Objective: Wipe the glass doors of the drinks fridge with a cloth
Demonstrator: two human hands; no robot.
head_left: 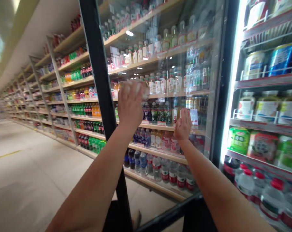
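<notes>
My left hand [130, 104], smeared by motion, presses toward the glass door [157, 69] near its black left frame. Beneath and beside its fingers shows a pale, crumpled patch that looks like a cloth [146, 91]; blur hides its exact shape. Lower and farther right, my right hand [183, 125] rests with its fingers stretched up against the same pane, apparently holding nothing. The door stands swung out from the lit cooler. Through the glass, rows of bottles on wooden shelves are visible behind both hands.
On the right, the cooler's shelves [268, 82] hold cans, bottles and green and red packs, with red-capped bottles [268, 196] at the bottom. Long stocked shelving [61, 80] runs back along the left beside a pale floor [37, 174]. The door's black lower rail [170, 214] crosses before my legs.
</notes>
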